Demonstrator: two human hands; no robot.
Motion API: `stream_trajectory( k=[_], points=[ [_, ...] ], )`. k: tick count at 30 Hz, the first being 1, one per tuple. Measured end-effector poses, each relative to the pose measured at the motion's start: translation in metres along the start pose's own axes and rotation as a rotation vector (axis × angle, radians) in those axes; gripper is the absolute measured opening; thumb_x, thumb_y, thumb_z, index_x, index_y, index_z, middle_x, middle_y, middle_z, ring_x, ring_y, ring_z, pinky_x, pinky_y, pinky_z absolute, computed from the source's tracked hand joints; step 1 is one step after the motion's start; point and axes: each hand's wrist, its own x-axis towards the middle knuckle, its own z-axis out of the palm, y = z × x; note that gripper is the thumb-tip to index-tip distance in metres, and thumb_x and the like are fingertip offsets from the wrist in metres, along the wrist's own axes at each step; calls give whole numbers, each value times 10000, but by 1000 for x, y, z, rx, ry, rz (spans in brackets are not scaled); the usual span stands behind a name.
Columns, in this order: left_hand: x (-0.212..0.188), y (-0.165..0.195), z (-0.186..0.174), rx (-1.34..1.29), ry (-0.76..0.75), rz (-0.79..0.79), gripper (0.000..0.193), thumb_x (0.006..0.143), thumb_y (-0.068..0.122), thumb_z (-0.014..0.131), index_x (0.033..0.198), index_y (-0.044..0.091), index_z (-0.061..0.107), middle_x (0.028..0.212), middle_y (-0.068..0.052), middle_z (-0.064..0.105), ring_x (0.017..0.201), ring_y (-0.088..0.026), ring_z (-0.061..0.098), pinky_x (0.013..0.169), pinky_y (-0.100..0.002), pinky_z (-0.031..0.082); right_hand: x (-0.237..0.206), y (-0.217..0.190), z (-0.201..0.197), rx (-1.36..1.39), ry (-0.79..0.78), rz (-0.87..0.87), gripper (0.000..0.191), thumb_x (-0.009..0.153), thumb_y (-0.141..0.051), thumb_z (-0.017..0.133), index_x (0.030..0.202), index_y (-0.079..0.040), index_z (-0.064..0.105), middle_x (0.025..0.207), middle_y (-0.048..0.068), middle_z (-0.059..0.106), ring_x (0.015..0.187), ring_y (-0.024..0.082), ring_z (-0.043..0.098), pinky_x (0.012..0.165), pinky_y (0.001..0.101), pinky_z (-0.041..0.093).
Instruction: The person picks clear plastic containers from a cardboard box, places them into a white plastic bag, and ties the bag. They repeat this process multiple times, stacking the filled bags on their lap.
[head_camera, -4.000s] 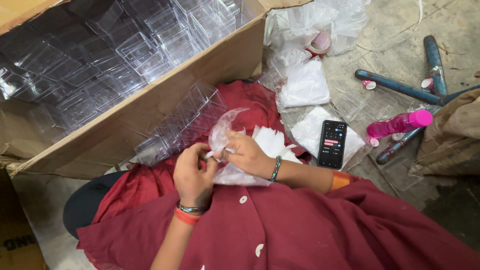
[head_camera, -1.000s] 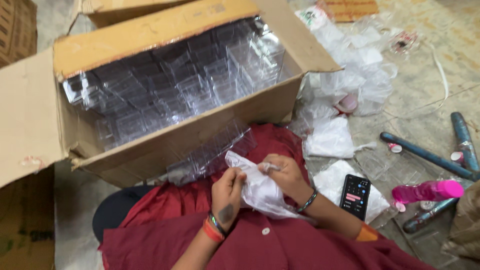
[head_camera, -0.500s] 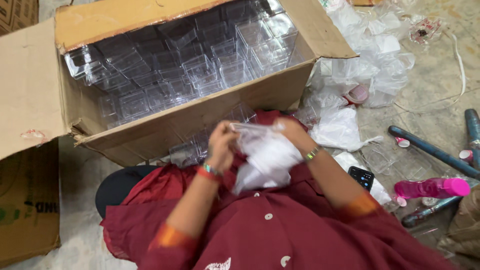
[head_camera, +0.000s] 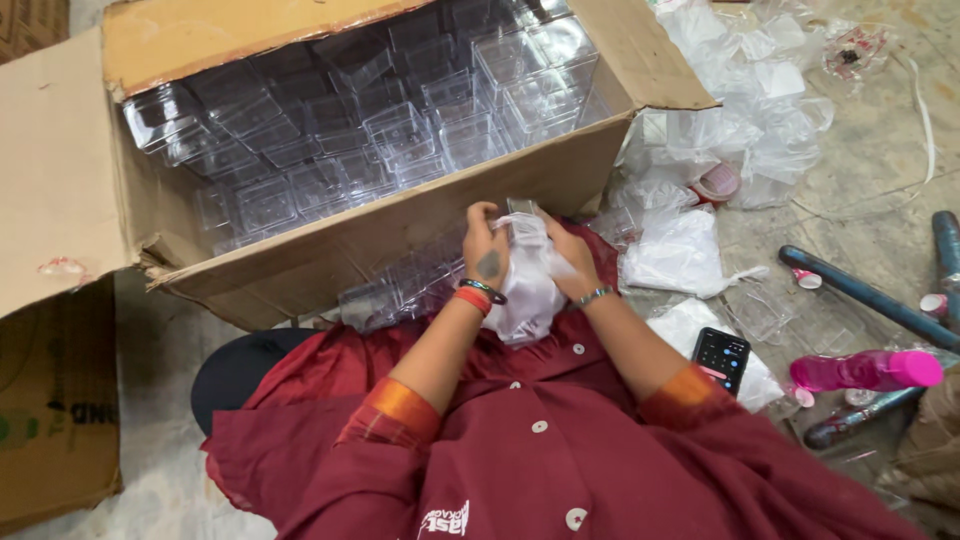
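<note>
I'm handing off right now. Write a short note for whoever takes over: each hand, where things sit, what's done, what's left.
Left hand: gripping the top of the clear plastic bag, held over the lap.
Right hand: on the same bag's upper right edge; a small clear box shows at the bag's mouth.
Things: open cardboard carton ahead, full of clear boxes; loose bags on the floor to the right; phone by the right forearm.
Done: cannot tell.
Left: the carton is full of boxes.
</note>
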Motion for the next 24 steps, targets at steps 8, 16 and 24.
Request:
stream_trajectory(
  k=[8,16,24],
  points=[
    [-38,-13,36,-448,-270,-31,159,1049,108,605,1041,-27,689,932,-83,711,853,-141,629,756,-299,527,-70,22,-30,407,165,-144,307,1002,-28,558,1305,-10,606,1187,122,683,1131,199,649,998,302,494],
    [-74,9,14,-1011,-708,-841,155,1019,144,602,1052,5,660,911,-104,744,771,-200,723,696,-354,596,-97,30,-59,510,101,-38,223,930,9,538,1072,-12,709,1095,82,736,1014,139,701,904,267,551],
    [-82,60,-32,-1297,-447,-634,179,1039,75,481,1006,17,647,855,-75,712,709,-156,691,663,-302,591,-118,33,-89,831,-404,317,508,981,-360,671,1275,54,659,1160,118,734,1052,181,684,930,325,560]
  ],
)
